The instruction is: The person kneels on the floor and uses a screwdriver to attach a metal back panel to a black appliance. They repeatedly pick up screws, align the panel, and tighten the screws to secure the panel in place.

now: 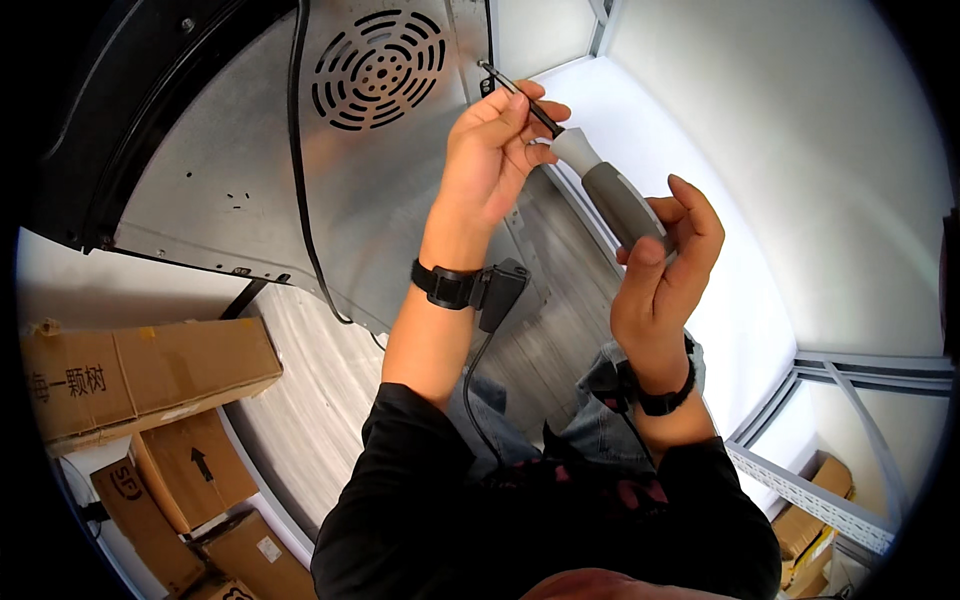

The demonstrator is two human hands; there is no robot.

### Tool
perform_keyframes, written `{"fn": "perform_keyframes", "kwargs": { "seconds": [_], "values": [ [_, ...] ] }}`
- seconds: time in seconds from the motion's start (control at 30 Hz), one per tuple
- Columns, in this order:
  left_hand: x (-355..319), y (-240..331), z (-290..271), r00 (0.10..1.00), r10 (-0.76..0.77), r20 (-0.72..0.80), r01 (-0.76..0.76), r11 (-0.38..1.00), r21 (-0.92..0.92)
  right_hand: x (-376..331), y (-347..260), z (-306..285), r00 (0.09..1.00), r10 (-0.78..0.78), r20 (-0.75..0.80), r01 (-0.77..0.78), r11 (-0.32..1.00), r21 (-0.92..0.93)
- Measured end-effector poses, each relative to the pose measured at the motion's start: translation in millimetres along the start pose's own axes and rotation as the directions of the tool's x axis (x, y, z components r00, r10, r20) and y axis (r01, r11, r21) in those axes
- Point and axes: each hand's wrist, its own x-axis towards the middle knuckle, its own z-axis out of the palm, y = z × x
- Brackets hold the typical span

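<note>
A screwdriver (612, 200) with a thick two-tone grey handle and a dark shaft slants up and to the left. My right hand (665, 270) is closed round the rear of its handle. With thumb and fingers, my left hand (485, 150) pinches the shaft close to the tip. The tip is at the right edge of a bare metal panel (230, 140), beside small holes; whether it sits in a screw is too small to tell. Round vent slots (380, 72) are cut into the panel, left of my left hand. A black cable (299, 150) hangs down across the panel.
Several cardboard boxes (200, 370) are stacked at the lower left. A white surface (640, 120) lies behind the screwdriver. Grey metal shelf rails (820, 375) stand at right, with more cartons (810, 520) below. Wood-patterned floor (310, 400) shows beneath the panel.
</note>
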Motion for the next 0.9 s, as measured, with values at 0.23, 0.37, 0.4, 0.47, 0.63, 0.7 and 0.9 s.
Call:
{"fn": "perform_keyframes", "kwargs": {
  "seconds": [0.23,0.37,0.4,0.47,0.63,0.7,0.9],
  "values": [
    [4.4,-9.9,-3.5,0.994,0.046,-0.104,-0.046,0.999,0.006,-2.7,7.7,5.3,0.95,-0.313,0.004,0.305,0.924,-0.229],
    [-1.3,-2.0,7.0,0.998,-0.034,0.047,0.037,0.997,-0.073,4.0,-7.9,-2.6,0.995,0.036,0.088,-0.017,0.977,-0.214],
    [-2.0,-4.0,4.9,0.999,-0.02,0.049,0.023,0.998,-0.059,6.8,-13.3,-4.1,0.992,0.084,0.097,-0.063,0.977,-0.204],
    [-2.4,-6.2,3.7,0.999,-0.009,0.036,0.01,0.999,-0.033,7.4,-14.4,-3.7,0.997,0.018,0.069,-0.005,0.984,-0.179],
    [-3.2,-7.5,0.1,0.999,-0.028,-0.038,0.029,0.999,0.022,9.3,-4.9,1.6,0.956,-0.292,0.016,0.288,0.929,-0.231],
    [-2.7,-7.9,2.4,1.0,-0.022,-0.015,0.021,1.0,-0.021,9.9,-12.4,0.6,0.987,-0.151,0.045,0.158,0.936,-0.315],
    [-2.7,-10.3,6.5,1.0,0.016,-0.022,-0.016,1.0,-0.024,16.0,-1.9,0.8,0.97,-0.241,-0.014,0.228,0.932,-0.281]
  ]
}}
